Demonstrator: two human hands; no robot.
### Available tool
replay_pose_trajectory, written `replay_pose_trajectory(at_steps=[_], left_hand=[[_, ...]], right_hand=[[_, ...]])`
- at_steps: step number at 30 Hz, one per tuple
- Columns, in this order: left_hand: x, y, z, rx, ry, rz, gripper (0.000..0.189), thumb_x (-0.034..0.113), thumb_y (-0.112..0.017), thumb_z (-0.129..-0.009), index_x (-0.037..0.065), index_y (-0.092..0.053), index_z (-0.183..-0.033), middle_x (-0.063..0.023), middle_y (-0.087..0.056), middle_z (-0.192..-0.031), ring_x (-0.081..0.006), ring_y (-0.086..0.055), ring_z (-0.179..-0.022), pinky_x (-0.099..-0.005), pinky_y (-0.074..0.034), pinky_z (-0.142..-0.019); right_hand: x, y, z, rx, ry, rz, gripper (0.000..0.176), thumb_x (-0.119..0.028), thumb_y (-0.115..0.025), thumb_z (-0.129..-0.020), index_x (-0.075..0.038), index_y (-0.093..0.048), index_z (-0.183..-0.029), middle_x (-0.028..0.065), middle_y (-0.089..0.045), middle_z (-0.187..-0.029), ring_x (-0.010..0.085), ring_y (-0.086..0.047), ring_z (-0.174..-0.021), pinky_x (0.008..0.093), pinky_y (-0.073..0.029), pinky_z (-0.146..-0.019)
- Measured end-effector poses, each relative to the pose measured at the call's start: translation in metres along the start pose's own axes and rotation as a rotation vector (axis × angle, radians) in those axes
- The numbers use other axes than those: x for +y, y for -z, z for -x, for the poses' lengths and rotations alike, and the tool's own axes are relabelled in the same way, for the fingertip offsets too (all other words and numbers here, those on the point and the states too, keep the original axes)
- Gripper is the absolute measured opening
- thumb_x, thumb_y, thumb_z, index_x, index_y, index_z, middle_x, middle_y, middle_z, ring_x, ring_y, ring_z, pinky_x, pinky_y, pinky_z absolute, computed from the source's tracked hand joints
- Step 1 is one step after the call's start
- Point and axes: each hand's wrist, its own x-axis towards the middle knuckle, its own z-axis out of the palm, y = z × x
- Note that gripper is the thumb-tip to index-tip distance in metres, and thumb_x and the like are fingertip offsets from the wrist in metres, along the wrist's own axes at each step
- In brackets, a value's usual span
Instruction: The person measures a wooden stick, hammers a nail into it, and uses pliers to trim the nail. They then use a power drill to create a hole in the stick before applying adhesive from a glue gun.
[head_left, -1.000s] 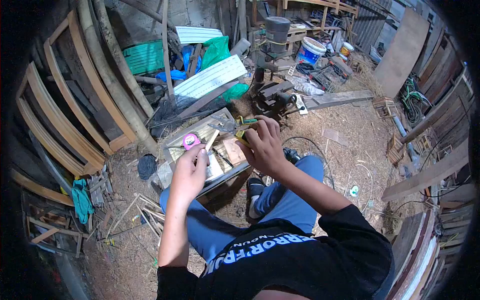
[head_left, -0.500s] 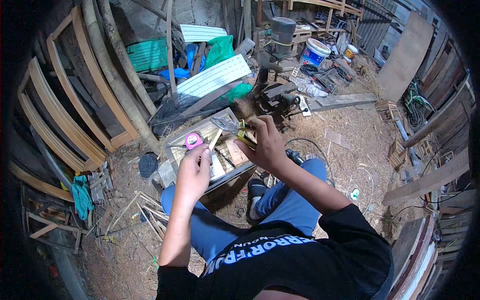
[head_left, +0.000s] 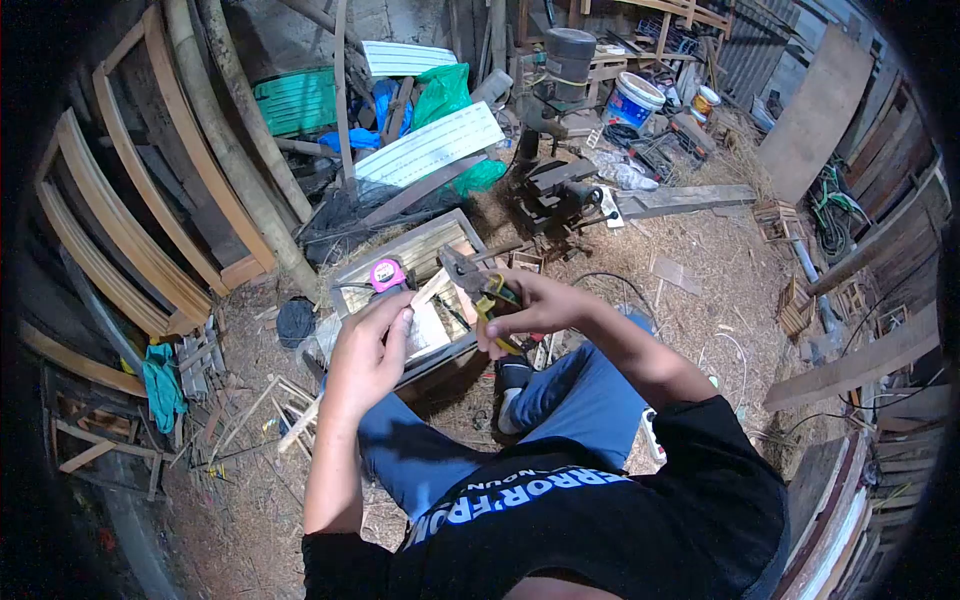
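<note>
My left hand (head_left: 372, 345) is closed on a thin wooden strip (head_left: 432, 288) whose far end sticks out up and right. In my right hand (head_left: 530, 305) are yellow-handled pliers (head_left: 475, 275), their metal jaws tilted up to the left, near the strip. Whether the jaws touch the strip I cannot tell. Just beyond my left hand, a pink tape measure (head_left: 386, 274) rests on a shallow wooden tray (head_left: 350, 272) that stands in front of my knees. Pale wood pieces (head_left: 428, 330) lie in the tray.
Behind the tray stands dark machinery (head_left: 560, 190). Curved wooden frames (head_left: 120, 220) lean at the left. A white and blue bucket (head_left: 632, 100) is at the back, and a long board (head_left: 690, 201) lies on the shavings-covered floor. A cable curves right of my knee.
My right hand and the pliers have moved down, and the pliers have turned. My left hand has shifted slightly down and left, still with the strip. The right knee has lowered.
</note>
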Motion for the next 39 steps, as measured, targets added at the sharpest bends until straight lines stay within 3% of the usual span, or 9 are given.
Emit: replay_pose_trajectory(at_steps=[7, 11, 16, 21, 25, 31, 34, 37, 39], left_hand=[[0.006, 0.012, 0.004, -0.039, -0.132, -0.083, 0.025, 0.005, -0.062, -0.101, -0.004, -0.071, -0.122, -0.0236, -0.073, -0.103, -0.0383, -0.072, -0.09, -0.0416, -0.056, -0.084], [0.012, 0.02, 0.006, -0.089, -0.126, -0.102, 0.024, 0.006, -0.061, -0.101, -0.004, -0.071, -0.121, -0.0227, -0.072, -0.102, -0.0378, -0.072, -0.089, -0.0418, -0.056, -0.082], [0.017, 0.027, 0.003, -0.125, -0.174, -0.148, 0.026, 0.012, -0.06, -0.103, 0.001, -0.069, -0.124, -0.0213, -0.072, -0.104, -0.0389, -0.072, -0.092, -0.0451, -0.056, -0.081], [0.006, 0.039, 0.001, -0.195, 0.068, -0.152, 0.023, 0.02, -0.06, -0.103, 0.007, -0.069, -0.12, -0.0194, -0.074, -0.102, -0.0414, -0.073, -0.092, -0.0493, -0.057, -0.079], [0.007, 0.037, 0.003, -0.138, -0.043, -0.298, 0.023, 0.023, -0.062, -0.103, 0.007, -0.07, -0.117, -0.0188, -0.074, -0.099, -0.0418, -0.073, -0.09, -0.0485, -0.057, -0.077], [0.005, 0.027, 0.006, -0.048, -0.065, -0.351, 0.021, 0.021, -0.064, -0.102, 0.006, -0.07, -0.116, -0.0188, -0.074, -0.1, -0.0416, -0.072, -0.09, -0.0474, -0.057, -0.076], [-0.005, 0.017, 0.005, -0.019, -0.06, -0.313, 0.02, 0.018, -0.064, -0.102, 0.004, -0.069, -0.115, -0.0203, -0.073, -0.099, -0.0424, -0.072, -0.091, -0.0471, -0.056, -0.077], [-0.016, 0.013, 0.004, -0.008, -0.068, -0.283, 0.021, 0.019, -0.064, -0.102, 0.006, -0.07, -0.118, -0.0188, -0.074, -0.104, -0.042, -0.072, -0.092, -0.0481, -0.057, -0.078], [-0.017, 0.011, 0.003, -0.02, -0.057, -0.268, 0.021, 0.019, -0.064, -0.103, 0.005, -0.069, -0.118, -0.0196, -0.074, -0.104, -0.043, -0.072, -0.093, -0.0487, -0.057, -0.079]], right_hand=[[0.0, -0.011, -0.009, -0.195, -0.1, -0.056, 0.026, -0.02, -0.073, -0.101, -0.001, -0.06, -0.114, 0.0107, -0.074, -0.092, 0.0179, -0.073, -0.091, 0.0377, -0.058, -0.083], [0.005, -0.018, -0.006, -0.402, -0.124, -0.476, 0.029, -0.027, -0.073, -0.1, -0.001, -0.062, -0.107, 0.0118, -0.071, -0.094, 0.023, -0.074, -0.101, 0.0318, -0.052, -0.077], [-0.002, -0.025, -0.005, -0.354, -0.091, -0.379, 0.025, -0.024, -0.073, -0.1, -0.004, -0.057, -0.1, 0.0014, -0.051, -0.079, 0.0129, -0.046, -0.065, 0.0292, -0.037, -0.06], [-0.011, -0.03, 0.0, -0.361, -0.092, -0.603, 0.025, -0.027, -0.07, -0.101, -0.005, -0.057, -0.099, 0.0011, -0.051, -0.076, 0.0136, -0.048, -0.063, 0.0283, -0.039, -0.059], [-0.009, -0.023, 0.004, -0.397, -0.164, -0.491, 0.025, -0.028, -0.068, -0.102, -0.006, -0.057, -0.099, 0.002, -0.055, -0.076, 0.0144, -0.053, -0.063, 0.0301, -0.043, -0.06], [0.004, -0.018, -0.001, -0.088, -0.26, -0.246, 0.017, -0.019, -0.073, -0.1, -0.006, -0.062, -0.099, -0.0026, -0.055, -0.071, 0.008, -0.049, -0.059, 0.0259, -0.036, -0.057], [0.011, -0.013, -0.006, -0.076, -0.313, -0.26, 0.034, -0.025, -0.083, -0.094, -0.004, -0.06, -0.108, -0.0002, -0.061, -0.079, 0.011, -0.06, -0.066, 0.031, -0.055, -0.065], [0.01, -0.027, -0.002, 0.096, -0.358, -0.168, 0.041, -0.031, -0.083, -0.094, -0.002, -0.063, -0.112, 0.0, -0.062, -0.08, 0.0112, -0.061, -0.069, 0.0307, -0.055, -0.067], [-0.003, -0.034, 0.0, 0.125, -0.321, -0.107, 0.025, -0.026, -0.078, -0.099, -0.006, -0.063, -0.096, -0.0036, -0.056, -0.072, 0.0074, -0.049, -0.06, 0.0285, -0.04, -0.057]])
